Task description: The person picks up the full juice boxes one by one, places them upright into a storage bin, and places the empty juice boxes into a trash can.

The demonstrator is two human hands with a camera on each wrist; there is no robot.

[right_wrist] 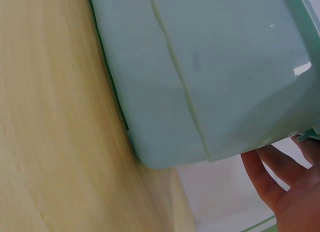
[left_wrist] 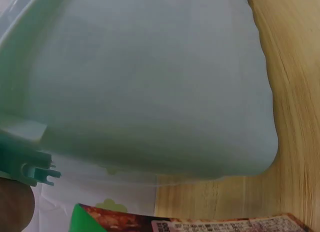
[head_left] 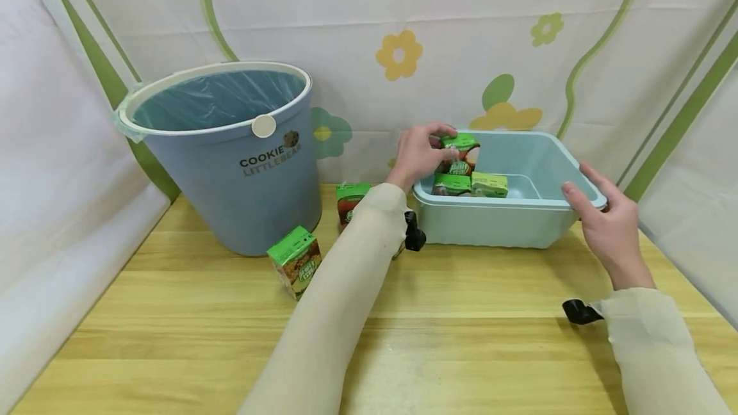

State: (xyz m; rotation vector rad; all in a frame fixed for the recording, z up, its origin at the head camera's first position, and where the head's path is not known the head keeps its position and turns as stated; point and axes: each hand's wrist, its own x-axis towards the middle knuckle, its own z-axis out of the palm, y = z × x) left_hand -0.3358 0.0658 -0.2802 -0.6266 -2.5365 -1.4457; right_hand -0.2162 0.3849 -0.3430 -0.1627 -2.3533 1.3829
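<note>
In the head view, my left hand (head_left: pixel 419 151) pinches a small green-topped carton (head_left: pixel 468 154) printed with fruit, held at the left end of a pale blue-green plastic tub (head_left: pixel 490 223). Below it inside the tub lie a green-topped carton (head_left: pixel 452 184) and a light-green one (head_left: pixel 490 186), side by side. My right hand (head_left: pixel 612 229) grips the tub's right rim, thumb over the top. The right wrist view has the right hand's fingers (right_wrist: pixel 262 179) under the tub's edge. Only a dark bit of the left hand (left_wrist: pixel 15 204) enters the left wrist view.
A blue bucket (head_left: pixel 254 191) with a plastic liner stands at the left. Before it is a brown-sided carton (head_left: pixel 300 264); a red-sided carton (head_left: pixel 348 200) is partly behind my left sleeve. Everything stands on a wooden table (head_left: pixel 461 338) before a flowered curtain (head_left: pixel 346 5).
</note>
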